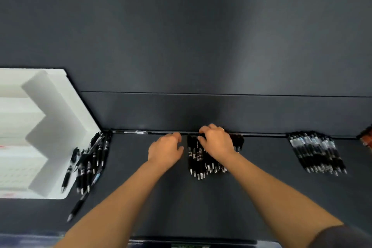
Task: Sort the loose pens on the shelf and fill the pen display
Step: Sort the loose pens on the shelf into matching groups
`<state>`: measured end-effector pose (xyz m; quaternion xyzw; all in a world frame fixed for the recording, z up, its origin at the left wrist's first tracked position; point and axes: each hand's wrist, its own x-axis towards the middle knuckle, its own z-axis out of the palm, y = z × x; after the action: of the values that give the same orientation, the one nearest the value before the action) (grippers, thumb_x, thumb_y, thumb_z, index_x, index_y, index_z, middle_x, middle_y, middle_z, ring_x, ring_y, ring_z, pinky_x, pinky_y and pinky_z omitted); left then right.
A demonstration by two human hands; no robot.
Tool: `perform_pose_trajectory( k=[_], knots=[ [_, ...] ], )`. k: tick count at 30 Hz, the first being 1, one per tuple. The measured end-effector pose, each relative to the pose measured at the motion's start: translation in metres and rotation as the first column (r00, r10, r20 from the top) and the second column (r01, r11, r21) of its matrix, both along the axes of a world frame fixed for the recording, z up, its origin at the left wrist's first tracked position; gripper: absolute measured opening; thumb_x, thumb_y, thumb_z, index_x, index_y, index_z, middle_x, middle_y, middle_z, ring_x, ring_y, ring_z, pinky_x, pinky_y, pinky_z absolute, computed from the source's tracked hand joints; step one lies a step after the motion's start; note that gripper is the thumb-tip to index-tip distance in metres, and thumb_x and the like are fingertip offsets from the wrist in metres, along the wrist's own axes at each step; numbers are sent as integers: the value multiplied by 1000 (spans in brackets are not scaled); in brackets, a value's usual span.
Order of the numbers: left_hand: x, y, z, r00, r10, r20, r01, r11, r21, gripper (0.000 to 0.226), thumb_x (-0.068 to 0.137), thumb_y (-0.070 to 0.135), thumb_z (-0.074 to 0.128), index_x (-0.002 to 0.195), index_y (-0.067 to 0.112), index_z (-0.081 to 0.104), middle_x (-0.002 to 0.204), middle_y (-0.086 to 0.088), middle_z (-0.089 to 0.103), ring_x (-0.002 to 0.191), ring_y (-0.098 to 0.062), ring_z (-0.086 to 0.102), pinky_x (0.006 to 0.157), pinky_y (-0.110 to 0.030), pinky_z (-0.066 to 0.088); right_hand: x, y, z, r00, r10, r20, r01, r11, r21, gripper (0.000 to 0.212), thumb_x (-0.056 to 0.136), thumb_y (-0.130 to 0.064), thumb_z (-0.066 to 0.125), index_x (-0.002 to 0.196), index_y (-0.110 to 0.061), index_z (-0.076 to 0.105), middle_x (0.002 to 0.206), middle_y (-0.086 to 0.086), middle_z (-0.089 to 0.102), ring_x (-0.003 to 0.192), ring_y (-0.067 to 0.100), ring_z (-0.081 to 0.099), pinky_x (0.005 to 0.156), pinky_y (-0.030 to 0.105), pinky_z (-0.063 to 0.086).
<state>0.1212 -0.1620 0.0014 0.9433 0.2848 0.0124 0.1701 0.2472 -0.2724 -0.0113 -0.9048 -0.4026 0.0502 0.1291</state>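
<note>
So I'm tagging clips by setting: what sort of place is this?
Probably a stationery shop or stockroom: batches of matching black pens lie on a dark shelf, a white stepped pen display stands at the left, and the right hand grips the middle pile.

On the shelf, far left: the pen display, with a loose heap of pens just beside its right edge and one stray pen nearer the front. Along the foot of the back wall, a single pen lying crosswise. To its right, at centre, the middle pile, partly under the right grip, with the left grip just beside it on the left. Well apart to the right, the right-hand pile.
</note>
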Motion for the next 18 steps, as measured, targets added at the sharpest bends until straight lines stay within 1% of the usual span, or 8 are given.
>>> perform_pose_trajectory(
  k=[3,8,12,15,18],
  knots=[
    [-24,24,9,999,34,31,-35,999,31,22,92,31,50,109,18,51,108,-1,61,103,-23,57,79,-35,47,-21,30,6,997,78,18,-78,996,30,30,96,-34,47,120,-20,57,120,4,55,113,28,51,84,36,45],
    [-64,67,22,990,65,123,-77,992,98,20,90,31,51,106,19,52,106,-1,63,102,-24,58,79,-36,48,-57,82,17,987,159,27,-160,985,70,28,95,-33,48,119,-20,58,118,4,56,111,27,52,86,35,45],
    [-101,106,27,991,77,111,-91,988,122,19,91,30,50,106,20,52,107,1,62,101,-23,58,78,-35,47,-89,120,23,980,197,7,-197,979,57,27,96,-32,47,118,-20,57,117,2,57,110,26,52,87,37,45],
    [-127,136,25,990,109,90,-118,987,111,17,91,29,49,105,21,52,103,2,62,99,-22,58,74,-33,45,-111,148,26,978,209,-4,-208,977,44,27,97,-31,46,118,-20,57,117,2,57,110,25,52,86,36,44],
    [-147,165,20,991,111,70,-117,989,95,17,90,28,48,105,21,53,101,2,62,99,-22,57,73,-32,44,-133,174,24,976,219,-7,-219,976,13,29,97,-30,46,121,-20,56,120,2,57,112,25,52,87,35,45]
  ],
)
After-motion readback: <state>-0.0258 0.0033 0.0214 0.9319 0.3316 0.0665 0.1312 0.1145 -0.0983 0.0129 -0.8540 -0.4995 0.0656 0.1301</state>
